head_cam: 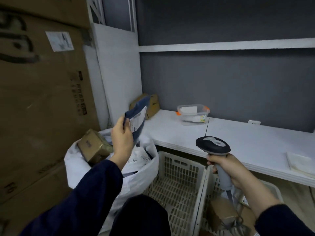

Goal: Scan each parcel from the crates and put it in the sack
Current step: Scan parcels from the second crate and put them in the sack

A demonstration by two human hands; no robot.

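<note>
A: Fingers [119, 124] of the left hand [121, 138] pinch the dark blue parcel [138, 116] by its lower edge, label showing, held up over the mouth of the white sack [146, 169].

B: And the right hand [228, 169]?

A: Wrapped round the grip of the scanner [213, 145], off to the parcel's right. Whether this one has been scanned, I can't tell.

B: How far along?

A: Well on, I'd judge. The sack holds a brown box [94, 147] and several labelled mailers. The near crate [179, 167] shows nothing inside; the right crate [276, 186] has at least one brown parcel [221, 212] left.

B: Anything in the way?

A: Tall cartons [42, 82] crowd the sack's left, and the counter [238, 138] overhangs both crates. On it sit a clear tub [193, 114], a corner box [153, 106] and some papers [298, 162].
</note>
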